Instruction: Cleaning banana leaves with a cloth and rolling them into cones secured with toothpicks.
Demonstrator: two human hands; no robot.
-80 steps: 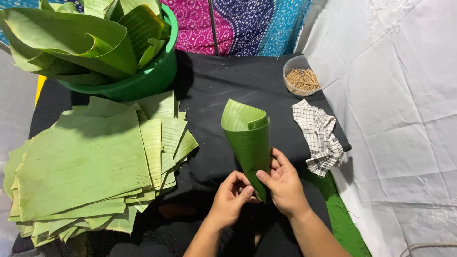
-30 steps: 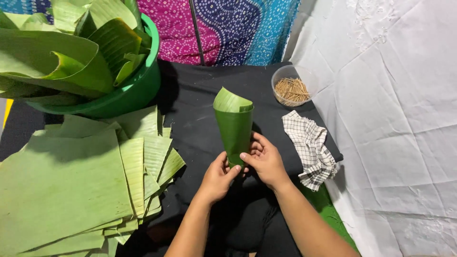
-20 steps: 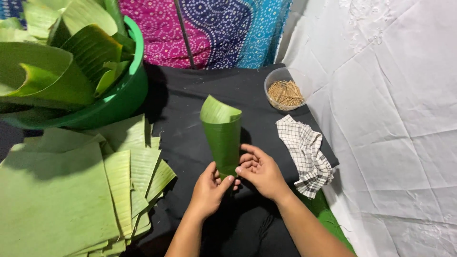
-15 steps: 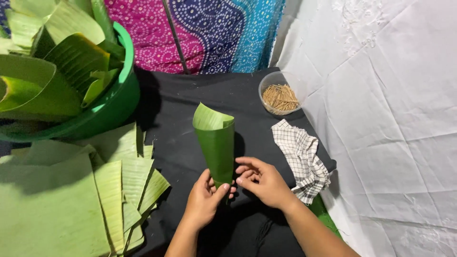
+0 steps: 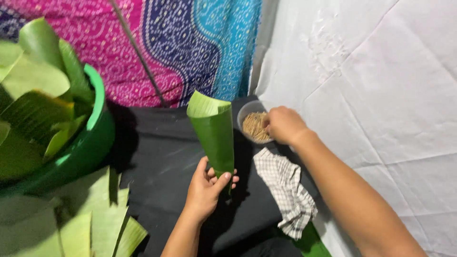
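I hold the banana-leaf cone [image 5: 214,135] upright over the middle of the black cloth [image 5: 157,157], my left hand [image 5: 205,190] clamped round its tip. My right hand [image 5: 283,124] reaches into the bowl of wooden picks [image 5: 252,124] at the cloth's far right edge, fingers curled; whether they pinch one I cannot tell. This looks like the pinning step: next needs one pick lifted out.

Left hand [image 5: 205,189] raised, fingers curled in a closed grip. Right hand [image 5: 284,124] extended forward, arm outstretched, fingers bent downward.

A green banana-leaf cone [image 5: 213,133] is standing upright, wide mouth up, narrow tip pinched low (above the black cloth). Just right of it, a small clear bowl of thin wooden sticks [image 5: 253,124] is sitting.
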